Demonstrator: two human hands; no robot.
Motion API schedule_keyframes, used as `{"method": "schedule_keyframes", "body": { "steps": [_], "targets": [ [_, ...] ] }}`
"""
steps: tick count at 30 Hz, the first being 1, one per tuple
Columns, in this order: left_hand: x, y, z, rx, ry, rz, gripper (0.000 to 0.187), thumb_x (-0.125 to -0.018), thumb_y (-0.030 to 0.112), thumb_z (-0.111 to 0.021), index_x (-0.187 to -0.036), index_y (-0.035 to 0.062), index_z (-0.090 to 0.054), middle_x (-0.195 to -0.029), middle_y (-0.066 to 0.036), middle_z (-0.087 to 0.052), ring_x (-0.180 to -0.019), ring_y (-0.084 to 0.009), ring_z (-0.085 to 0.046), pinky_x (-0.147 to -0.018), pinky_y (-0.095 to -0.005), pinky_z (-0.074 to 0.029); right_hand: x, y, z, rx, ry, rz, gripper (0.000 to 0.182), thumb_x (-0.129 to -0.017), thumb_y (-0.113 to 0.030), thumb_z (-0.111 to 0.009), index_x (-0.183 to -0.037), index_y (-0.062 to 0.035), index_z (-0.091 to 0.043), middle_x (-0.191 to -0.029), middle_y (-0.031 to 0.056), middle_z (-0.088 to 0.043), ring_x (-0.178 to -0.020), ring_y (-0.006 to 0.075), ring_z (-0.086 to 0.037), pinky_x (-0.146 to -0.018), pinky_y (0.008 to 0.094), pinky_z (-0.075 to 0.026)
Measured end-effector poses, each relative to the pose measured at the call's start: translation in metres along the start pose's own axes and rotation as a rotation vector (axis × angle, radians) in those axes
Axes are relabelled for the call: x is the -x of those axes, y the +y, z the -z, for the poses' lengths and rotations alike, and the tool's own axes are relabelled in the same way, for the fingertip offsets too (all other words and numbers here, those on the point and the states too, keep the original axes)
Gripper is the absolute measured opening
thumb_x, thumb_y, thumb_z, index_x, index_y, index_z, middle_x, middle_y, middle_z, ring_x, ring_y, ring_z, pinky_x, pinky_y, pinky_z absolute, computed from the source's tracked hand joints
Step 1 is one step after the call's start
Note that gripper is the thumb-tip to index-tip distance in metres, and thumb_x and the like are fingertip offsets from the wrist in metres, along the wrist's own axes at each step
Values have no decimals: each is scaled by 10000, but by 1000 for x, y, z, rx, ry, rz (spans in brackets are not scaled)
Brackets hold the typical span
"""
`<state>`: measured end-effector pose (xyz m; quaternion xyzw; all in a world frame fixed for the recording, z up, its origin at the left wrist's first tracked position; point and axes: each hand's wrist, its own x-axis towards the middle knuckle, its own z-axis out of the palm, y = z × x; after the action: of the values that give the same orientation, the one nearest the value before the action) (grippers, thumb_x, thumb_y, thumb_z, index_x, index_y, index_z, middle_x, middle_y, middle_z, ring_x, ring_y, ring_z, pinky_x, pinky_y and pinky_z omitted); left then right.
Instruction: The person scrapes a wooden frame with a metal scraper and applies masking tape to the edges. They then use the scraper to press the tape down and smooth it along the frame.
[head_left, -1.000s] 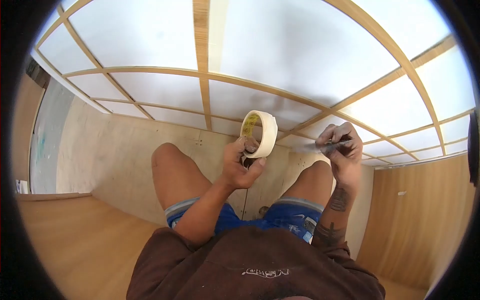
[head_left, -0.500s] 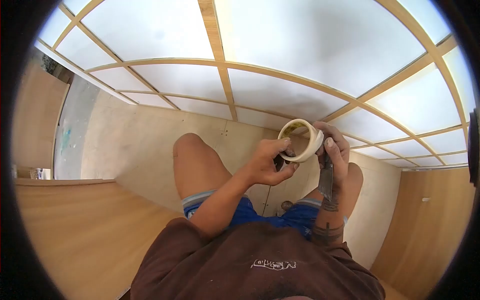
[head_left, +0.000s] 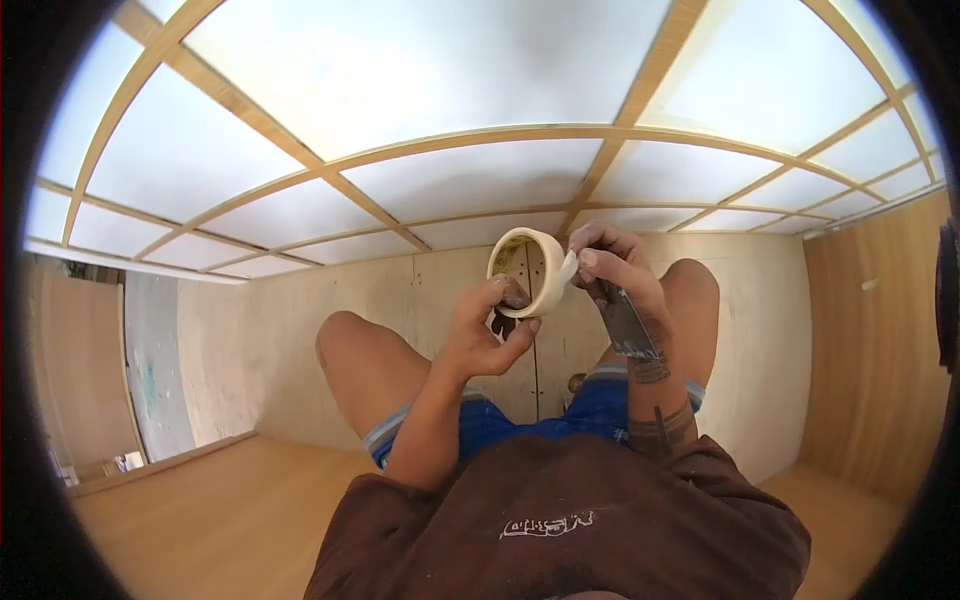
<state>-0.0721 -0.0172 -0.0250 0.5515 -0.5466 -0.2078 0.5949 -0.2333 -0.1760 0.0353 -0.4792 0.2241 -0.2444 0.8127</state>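
Note:
A roll of cream masking tape (head_left: pixel 548 262) hangs in front of me, its open core tilted toward my left. My left hand (head_left: pixel 487 335) grips its lower left side, with fingers inside the core and the thumb at the outer rim. My right hand (head_left: pixel 622 262) pinches the loose tape end (head_left: pixel 568 269) between thumb and fingertips, just off the roll's right side. Tucked in that same hand is a dark flat blade, like a scraper (head_left: pixel 630 328), pointing down along the wrist. Its handle is mostly hidden by the palm.
Ahead stands a wooden lattice frame (head_left: pixel 470 133) with white panels. Beneath me is a pale plywood floor (head_left: pixel 290 330). Wooden boards rise at the right (head_left: pixel 880 340) and far left (head_left: pixel 85 360); another wooden surface (head_left: pixel 230 500) lies at the lower left.
The view has turned to the right. A short flap of tape now stands out from the roll, with my right hand slightly farther from it. The scraper has tilted.

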Motion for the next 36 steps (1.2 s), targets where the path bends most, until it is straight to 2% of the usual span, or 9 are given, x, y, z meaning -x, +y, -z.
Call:
{"method": "schedule_keyframes", "body": {
  "steps": [10,12,19,21,25,27,30,34,36],
  "targets": [
    [-7,7,-4,38,-9,-28,154,-797,15,-754,-909,8,-649,-751,-87,-654,-638,-184,-630,-591,-303,-483,-3,1,5,59,-18,47,157,-1000,-219,-742,-990,-63,-734,-763,-51,-604,-584,15,-475,-484,194,-348],
    [-2,9,-6,216,-18,237,178,-804,7,-754,-948,-1,-650,-854,-85,-677,-667,-154,-627,-596,-284,-484,-5,2,7,78,-22,61,155,-1009,-215,-737,-994,-61,-733,-767,-50,-608,-585,14,-472,-484,193,-346],
    [-4,5,-12,508,-43,353,362,-887,58,-722,-1221,-51,-633,-1148,-126,-658,-732,-156,-654,-580,-248,-489,-7,4,11,67,3,21,197,-1052,-256,-701,-1051,-60,-711,-783,-48,-605,-593,5,-455,-495,184,-336],
    [-5,8,-7,528,-110,499,487,-950,195,-689,-1351,-64,-596,-1081,-119,-679,-699,-148,-667,-529,-242,-459,-6,5,12,72,-1,2,204,-1061,-264,-691,-1057,-60,-703,-806,-52,-608,-606,-2,-455,-507,179,-335],
    [-9,1,-2,544,-89,569,511,-1019,312,-624,-1375,-56,-621,-922,-82,-692,-628,-116,-657,-480,-233,-407,-7,9,16,147,-56,11,221,-1070,-269,-680,-1057,-49,-684,-903,-50,-603,-764,32,-491,-686,202,-409],
    [-11,4,-2,470,98,620,515,-1082,407,-552,-1307,-35,-691,-773,-41,-673,-535,-77,-589,-457,-230,-377,-8,11,14,234,-85,27,225,-1072,-269,-677,-1059,-44,-679,-929,-49,-597,-820,49,-497,-755,217,-428],
    [-11,-6,3,297,264,695,453,-1098,390,-584,-1240,-12,-741,-724,-22,-666,-489,-58,-517,-452,-224,-348,-9,15,12,239,-99,3,232,-1073,-261,-674,-1061,-29,-672,-925,-40,-589,-895,78,-501,-840,254,-442],
    [-17,2,-10,204,386,545,345,-1049,304,-700,-1216,7,-751,-821,-39,-709,-548,-73,-524,-505,-225,-395,-13,21,14,353,-175,-27,239,-1077,-251,-666,-1065,-13,-663,-930,-37,-595,-916,74,-508,-843,262,-453],
    [-24,1,-11,53,218,127,233,-980,118,-771,-1190,18,-754,-929,-47,-735,-663,-86,-572,-585,-238,-455,-16,30,17,346,-209,-48,243,-1077,-249,-665,-1067,-7,-662,-932,-34,-597,-923,76,-510,-845,266,-456]
  ]
}}
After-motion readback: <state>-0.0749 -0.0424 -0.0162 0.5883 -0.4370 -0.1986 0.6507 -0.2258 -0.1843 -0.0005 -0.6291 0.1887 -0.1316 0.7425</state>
